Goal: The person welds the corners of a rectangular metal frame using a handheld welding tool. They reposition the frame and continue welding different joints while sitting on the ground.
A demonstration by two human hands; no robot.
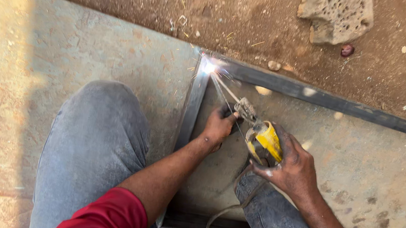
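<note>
Fingers of the right hand curl tight round the yellow electrode holder at frame centre, its welding rod slanting up-left to a bright spark at the corner of the dark metal frame. Left hand fingers press closed just beside the rod's lower end — what they grip is hard to make out. A cable loops down between grey-trousered knees — cut off at the bottom edge.
</note>
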